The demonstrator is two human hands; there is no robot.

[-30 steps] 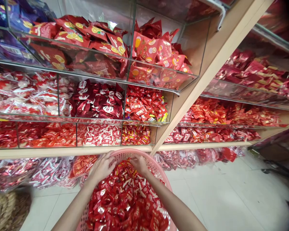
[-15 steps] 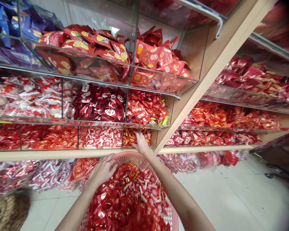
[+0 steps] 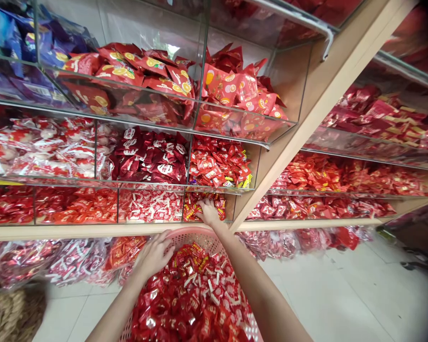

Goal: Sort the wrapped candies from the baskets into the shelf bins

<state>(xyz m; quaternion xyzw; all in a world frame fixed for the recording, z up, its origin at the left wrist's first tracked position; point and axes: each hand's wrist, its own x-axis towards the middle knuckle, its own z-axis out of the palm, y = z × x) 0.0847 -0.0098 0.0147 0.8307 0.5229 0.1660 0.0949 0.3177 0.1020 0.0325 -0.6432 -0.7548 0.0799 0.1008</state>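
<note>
My left hand (image 3: 156,255) lies over the left rim of a pink perforated plastic basket (image 3: 196,232), with its thumb on the inner side and its fingers along the rim. Red-wrapped candies (image 3: 167,299) and red-and-white wrapped candies (image 3: 219,280) fill the basket. My right hand (image 3: 208,212) reaches past the far rim into a small clear-walled compartment of red-and-yellow wrapped candies (image 3: 192,207). Its fingers touch these candies, thumb and fingers apart, and no candy shows lifted in them.
Clear bins above hold maroon packets (image 3: 153,154), red orange-print packets (image 3: 128,71) and blue packets (image 3: 14,38). A slanting wooden post (image 3: 271,183) stands right of my right hand. Bagged candies (image 3: 74,259) sit beneath the shelf on the tiled floor (image 3: 328,294). Something woven (image 3: 14,308) is at lower left.
The view has shifted slightly, so the shelves appear a little lower and further right. My right hand's fingers have moved slightly among the candies; my left hand stays at the basket rim.
</note>
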